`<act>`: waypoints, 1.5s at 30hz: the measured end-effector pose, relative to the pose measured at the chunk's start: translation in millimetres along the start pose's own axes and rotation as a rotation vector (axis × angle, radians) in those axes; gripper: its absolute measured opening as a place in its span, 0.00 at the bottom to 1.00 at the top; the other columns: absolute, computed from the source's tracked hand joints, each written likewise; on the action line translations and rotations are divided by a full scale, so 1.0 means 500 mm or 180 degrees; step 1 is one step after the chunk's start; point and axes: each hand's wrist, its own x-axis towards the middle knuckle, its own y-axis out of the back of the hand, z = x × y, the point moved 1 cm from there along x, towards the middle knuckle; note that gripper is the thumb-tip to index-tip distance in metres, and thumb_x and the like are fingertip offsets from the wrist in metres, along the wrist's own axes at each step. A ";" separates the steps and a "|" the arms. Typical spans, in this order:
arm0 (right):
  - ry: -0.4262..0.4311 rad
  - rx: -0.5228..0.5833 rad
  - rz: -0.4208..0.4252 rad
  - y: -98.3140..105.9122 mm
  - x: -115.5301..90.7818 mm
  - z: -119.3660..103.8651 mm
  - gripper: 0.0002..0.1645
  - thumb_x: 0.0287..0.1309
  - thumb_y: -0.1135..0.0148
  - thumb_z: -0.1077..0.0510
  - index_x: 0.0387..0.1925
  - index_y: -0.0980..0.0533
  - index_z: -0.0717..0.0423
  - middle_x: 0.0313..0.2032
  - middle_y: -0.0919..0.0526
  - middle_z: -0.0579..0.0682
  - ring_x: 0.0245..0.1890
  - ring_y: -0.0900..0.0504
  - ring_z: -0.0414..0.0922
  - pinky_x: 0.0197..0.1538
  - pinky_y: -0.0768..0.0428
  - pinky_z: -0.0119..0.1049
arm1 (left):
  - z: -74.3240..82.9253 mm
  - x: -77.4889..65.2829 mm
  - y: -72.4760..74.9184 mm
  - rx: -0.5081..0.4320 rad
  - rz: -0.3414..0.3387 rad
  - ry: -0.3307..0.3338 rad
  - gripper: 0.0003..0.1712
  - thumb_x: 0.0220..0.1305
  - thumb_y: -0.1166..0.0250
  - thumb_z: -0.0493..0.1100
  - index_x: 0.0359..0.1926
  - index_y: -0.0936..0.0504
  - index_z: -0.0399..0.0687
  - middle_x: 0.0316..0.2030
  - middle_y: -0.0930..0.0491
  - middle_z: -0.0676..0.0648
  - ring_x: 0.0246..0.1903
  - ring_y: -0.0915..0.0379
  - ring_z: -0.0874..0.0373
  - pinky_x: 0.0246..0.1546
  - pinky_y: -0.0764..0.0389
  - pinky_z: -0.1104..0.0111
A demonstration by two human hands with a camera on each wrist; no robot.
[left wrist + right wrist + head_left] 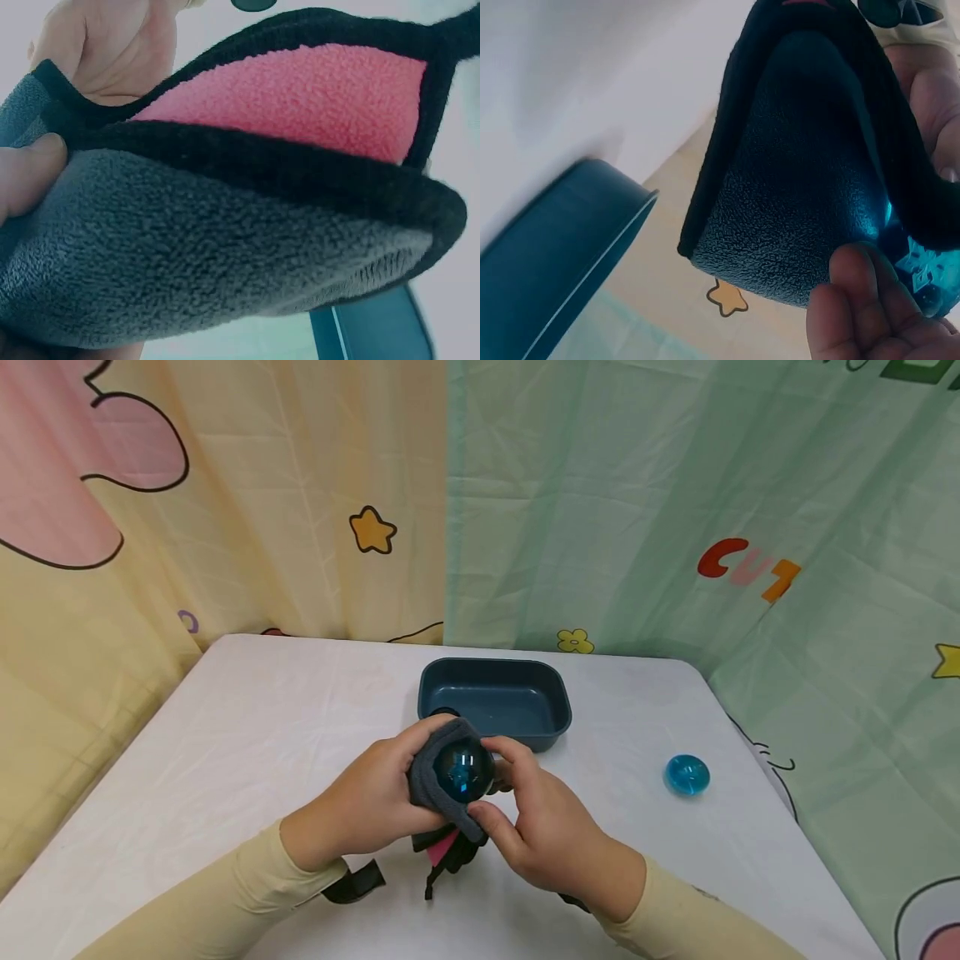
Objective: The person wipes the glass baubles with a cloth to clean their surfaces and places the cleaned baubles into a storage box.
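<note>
A grey fleecy cloth (429,772) with black edging is wrapped partly around a clear blue glass ball (467,770). My left hand (367,797) grips the cloth from the left, the ball cradled in its fold. On the other side, my right hand (543,818) holds the ball between thumb and fingers, the thumb at the cloth's edge. Pink lining (300,97) shows between the cloth's black borders in the left wrist view. From the right wrist, bent fingers (855,292) appear against the ball and the grey fabric.
Just beyond the hands stands a dark blue rectangular tub (551,727). A second blue glass ball (687,775) lies on the white table (262,727) at the right. Patterned curtains (600,510) hang behind the table.
</note>
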 end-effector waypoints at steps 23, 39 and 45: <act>-0.0124 -0.0573 -0.0220 0.008 0.002 -0.009 0.40 0.75 0.38 0.45 0.75 0.39 0.62 0.53 0.12 0.51 0.47 0.12 0.44 0.52 0.12 0.44 | 0.000 -0.006 -0.001 0.0019 -0.0050 -0.0101 0.43 0.56 0.18 0.40 0.69 0.29 0.61 0.55 0.16 0.60 0.49 0.17 0.63 0.55 0.15 0.63; -0.0606 0.1023 -0.0438 0.016 0.010 0.014 0.19 0.81 0.48 0.57 0.63 0.31 0.64 0.38 0.11 0.51 0.33 0.17 0.36 0.41 0.16 0.32 | 0.005 -0.004 -0.006 0.0062 -0.0145 -0.0070 0.44 0.57 0.18 0.44 0.71 0.30 0.58 0.56 0.16 0.57 0.50 0.18 0.63 0.56 0.15 0.63; -0.0456 0.0494 -0.0340 0.009 0.010 0.015 0.24 0.81 0.48 0.53 0.68 0.33 0.64 0.46 0.10 0.51 0.44 0.12 0.41 0.50 0.13 0.38 | -0.001 -0.002 -0.004 0.0030 -0.0124 -0.0022 0.44 0.56 0.18 0.42 0.70 0.30 0.59 0.55 0.16 0.57 0.50 0.18 0.63 0.57 0.16 0.62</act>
